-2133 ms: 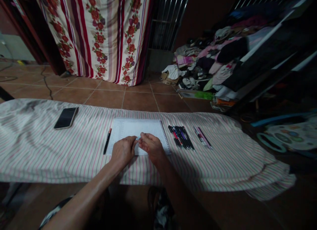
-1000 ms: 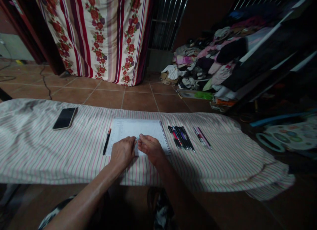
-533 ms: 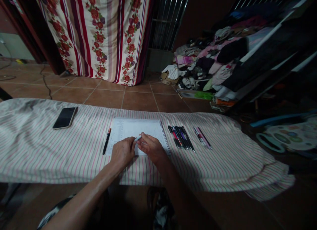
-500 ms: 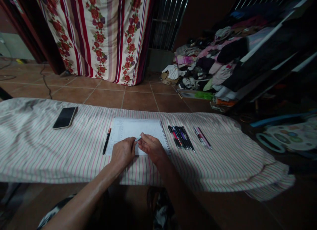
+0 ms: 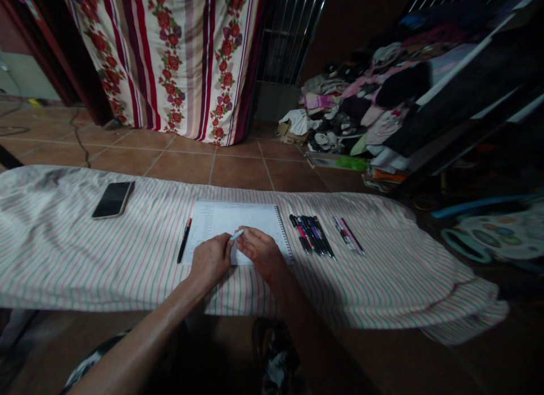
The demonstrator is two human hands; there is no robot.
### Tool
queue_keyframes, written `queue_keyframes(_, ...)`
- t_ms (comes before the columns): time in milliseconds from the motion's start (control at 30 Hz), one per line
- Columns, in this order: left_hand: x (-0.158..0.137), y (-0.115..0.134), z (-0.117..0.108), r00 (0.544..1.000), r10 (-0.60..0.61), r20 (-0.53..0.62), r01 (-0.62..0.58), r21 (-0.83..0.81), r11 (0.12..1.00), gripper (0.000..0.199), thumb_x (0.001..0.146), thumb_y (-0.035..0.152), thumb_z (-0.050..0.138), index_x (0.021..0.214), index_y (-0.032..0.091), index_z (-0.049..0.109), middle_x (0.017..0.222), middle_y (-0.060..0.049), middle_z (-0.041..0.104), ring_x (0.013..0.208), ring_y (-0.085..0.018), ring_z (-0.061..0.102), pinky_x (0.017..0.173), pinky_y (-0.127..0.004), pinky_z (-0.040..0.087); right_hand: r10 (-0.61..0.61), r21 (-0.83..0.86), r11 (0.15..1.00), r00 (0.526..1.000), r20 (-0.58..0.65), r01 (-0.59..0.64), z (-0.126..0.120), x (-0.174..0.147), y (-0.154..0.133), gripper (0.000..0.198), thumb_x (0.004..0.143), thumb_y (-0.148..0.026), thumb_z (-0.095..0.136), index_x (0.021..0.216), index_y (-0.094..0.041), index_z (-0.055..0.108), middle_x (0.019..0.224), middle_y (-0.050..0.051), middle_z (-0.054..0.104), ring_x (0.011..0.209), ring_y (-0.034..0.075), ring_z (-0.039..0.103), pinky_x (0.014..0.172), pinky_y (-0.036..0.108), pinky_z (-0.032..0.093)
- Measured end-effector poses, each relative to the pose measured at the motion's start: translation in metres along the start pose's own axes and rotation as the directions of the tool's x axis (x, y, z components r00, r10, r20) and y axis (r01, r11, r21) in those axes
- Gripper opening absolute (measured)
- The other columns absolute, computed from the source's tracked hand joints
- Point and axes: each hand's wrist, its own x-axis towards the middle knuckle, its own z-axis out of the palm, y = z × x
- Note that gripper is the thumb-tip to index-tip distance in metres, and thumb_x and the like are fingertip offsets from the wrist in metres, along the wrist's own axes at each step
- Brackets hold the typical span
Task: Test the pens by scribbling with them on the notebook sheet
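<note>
My left hand (image 5: pixel 212 257) is closed above the lower part of an open spiral notebook (image 5: pixel 242 213), gripping a short, slim, pale blue pen (image 5: pixel 236 234). Close against it, my right hand (image 5: pixel 258 249) has its fingers bent together around the pen's other end, most of which the fingers hide. Faint writing shows on the notebook's page, and its spiral runs down the right side. Along the page's left edge lies a black pen with an orange end (image 5: pixel 184 241). To the right of the spiral is a row of several dark pens (image 5: pixel 312 236).
Farther right lie a few pink and white pens (image 5: pixel 348 236). A phone (image 5: pixel 113 200) rests at the left on the striped cloth (image 5: pixel 148 242). Beyond the tiled floor (image 5: pixel 238 165) are a floral curtain (image 5: pixel 191 66) and a heap of clothes (image 5: pixel 361 100).
Both hands stay almost in place over the notebook. The pale blue pen has tilted slightly and more of it shows between the fingers. The view has shifted a little.
</note>
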Motion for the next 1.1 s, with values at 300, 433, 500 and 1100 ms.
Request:
queue_keyframes(300, -0.004, 0.001, -0.001, 1.0, 0.03, 0.01, -0.03, 0.046, 0.998, 0.03, 0.089, 0.029, 0.031, 0.095, 0.02, 0.059, 0.086, -0.006, 0.07, 0.08, -0.022, 0.065, 0.062, -0.027, 0.039, -0.059, -0.146, 0.989, 0.988, -0.144, 0.038, 0.0, 0.004, -0.001, 0.031, 0.048, -0.034, 0.08, 0.065, -0.014, 0.064, 0.06, -0.001, 0.06, 0.052, 0.006, 0.051, 0.053, 0.019, 0.045)
queue_keyframes(433, -0.003, -0.001, 0.001, 1.0, -0.01, 0.027, 0.01, -0.034, 0.999, 0.031, 0.09, 0.031, 0.032, 0.097, 0.02, 0.06, 0.085, -0.008, 0.07, 0.081, -0.023, 0.065, 0.063, -0.028, 0.04, -0.069, -0.11, 0.992, 0.992, -0.105, 0.057, -0.006, 0.005, -0.005, 0.027, 0.05, -0.033, 0.079, 0.068, -0.016, 0.068, 0.07, 0.0, 0.063, 0.056, 0.006, 0.051, 0.058, 0.019, 0.047)
queue_keyframes(500, -0.002, -0.002, 0.001, 1.0, -0.009, 0.025, 0.01, -0.063, 0.998, 0.03, 0.089, 0.031, 0.033, 0.097, 0.019, 0.06, 0.085, -0.008, 0.07, 0.081, -0.022, 0.065, 0.064, -0.028, 0.04, -0.037, -0.088, 0.996, 0.997, -0.063, 0.031, -0.009, 0.006, -0.004, 0.027, 0.051, -0.033, 0.079, 0.069, -0.016, 0.068, 0.073, 0.001, 0.064, 0.061, 0.008, 0.054, 0.062, 0.02, 0.048)
queue_keyframes(1100, 0.002, -0.004, 0.011, 0.996, 0.002, -0.084, -0.031, -0.341, 0.94, 0.03, 0.084, 0.021, 0.042, 0.107, 0.016, 0.061, 0.101, -0.009, 0.067, 0.093, -0.02, 0.062, 0.081, -0.029, 0.045, -0.041, -0.139, 0.99, 0.996, -0.078, 0.03, -0.004, -0.001, -0.008, 0.041, 0.053, -0.038, 0.077, 0.086, -0.016, 0.066, 0.078, 0.002, 0.064, 0.067, 0.01, 0.059, 0.057, 0.019, 0.046)
